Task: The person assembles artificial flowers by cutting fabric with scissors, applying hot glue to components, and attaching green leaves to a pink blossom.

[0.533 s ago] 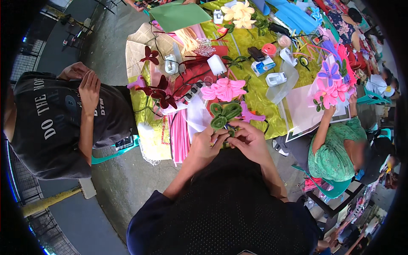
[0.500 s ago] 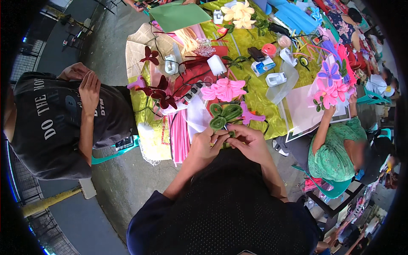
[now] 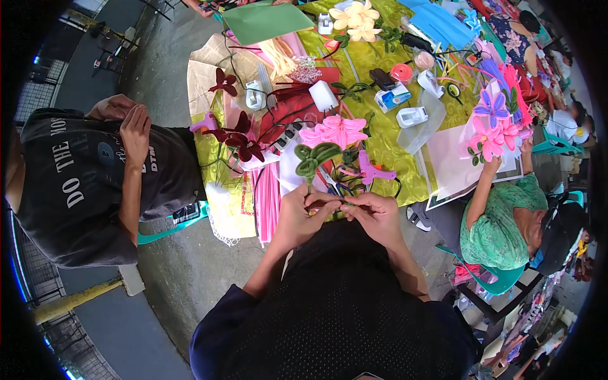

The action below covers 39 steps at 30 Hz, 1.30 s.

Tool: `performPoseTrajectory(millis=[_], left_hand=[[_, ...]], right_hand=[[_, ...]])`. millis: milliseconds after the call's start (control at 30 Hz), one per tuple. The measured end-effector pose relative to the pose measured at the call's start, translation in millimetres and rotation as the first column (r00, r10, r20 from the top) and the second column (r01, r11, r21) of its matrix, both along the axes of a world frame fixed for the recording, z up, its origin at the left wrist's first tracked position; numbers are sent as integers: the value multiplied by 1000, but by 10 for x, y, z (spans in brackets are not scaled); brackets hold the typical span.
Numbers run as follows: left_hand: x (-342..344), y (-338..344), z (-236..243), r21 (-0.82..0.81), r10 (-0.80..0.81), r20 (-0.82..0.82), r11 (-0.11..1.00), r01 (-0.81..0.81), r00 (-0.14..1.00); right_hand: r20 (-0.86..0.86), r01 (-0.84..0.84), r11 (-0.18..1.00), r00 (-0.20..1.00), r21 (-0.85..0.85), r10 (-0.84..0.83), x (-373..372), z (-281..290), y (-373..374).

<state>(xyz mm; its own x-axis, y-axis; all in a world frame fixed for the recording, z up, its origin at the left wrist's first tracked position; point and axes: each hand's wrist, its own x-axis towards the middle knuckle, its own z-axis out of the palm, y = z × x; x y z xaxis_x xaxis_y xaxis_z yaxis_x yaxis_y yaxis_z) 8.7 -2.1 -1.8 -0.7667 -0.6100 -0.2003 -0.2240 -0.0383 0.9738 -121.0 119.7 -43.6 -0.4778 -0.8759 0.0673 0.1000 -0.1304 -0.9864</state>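
Holds a green looped leaf cluster [image 3: 310, 161] by its stem in the left grip [image 3: 300, 218], closed just below the leaves, with the loops uppermost over the nearer part of the tabletop [image 3: 389, 142]. Pinches a thin piece [image 3: 345, 206] in the right grip [image 3: 376, 216], between thumb and fingers, just beside the left fingertips; cannot tell its kind, with so little of it on show.

Beyond the two grips, shows a purple glue gun [image 3: 369, 168] to the right of the leaves and a large pink flower [image 3: 339, 131] just behind them. To the left, has a bundle of pink strips [image 3: 266, 199] hanging over the edge, near dark red flowers [image 3: 246, 140]. Farther back, shows a white block [image 3: 323, 96], a white tape dispenser [image 3: 411, 118], cream flowers [image 3: 358, 20] and a green sheet [image 3: 269, 23], all on or above shiny yellow-green cloth [image 3: 373, 60].

At far left, shows a person in a dark shirt [image 3: 95, 183] with hands together; at right, a person in a green top [image 3: 500, 212], reaching toward pink and purple flowers [image 3: 491, 130].
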Motion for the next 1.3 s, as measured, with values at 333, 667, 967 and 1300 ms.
performPoseTrajectory(millis=[333,667,967,1300], left_hand=[[-82,88,141,-479,-60,48,875,75,997],[-64,105,-227,-706,-62,-74,708,-9,995],[-105,64,-258,-732,-160,-146,682,2,976],[-142,16,-331,-599,-176,-205,800,19,963]], right_hand=[[202,-38,999,979,-1,37,-48,-26,6],[210,-12,1000,978,-4,13,-62,115,-17],[368,88,996,927,-20,-74,-52,0,-70],[284,176,971,951,-162,-125,-77,424,12]])
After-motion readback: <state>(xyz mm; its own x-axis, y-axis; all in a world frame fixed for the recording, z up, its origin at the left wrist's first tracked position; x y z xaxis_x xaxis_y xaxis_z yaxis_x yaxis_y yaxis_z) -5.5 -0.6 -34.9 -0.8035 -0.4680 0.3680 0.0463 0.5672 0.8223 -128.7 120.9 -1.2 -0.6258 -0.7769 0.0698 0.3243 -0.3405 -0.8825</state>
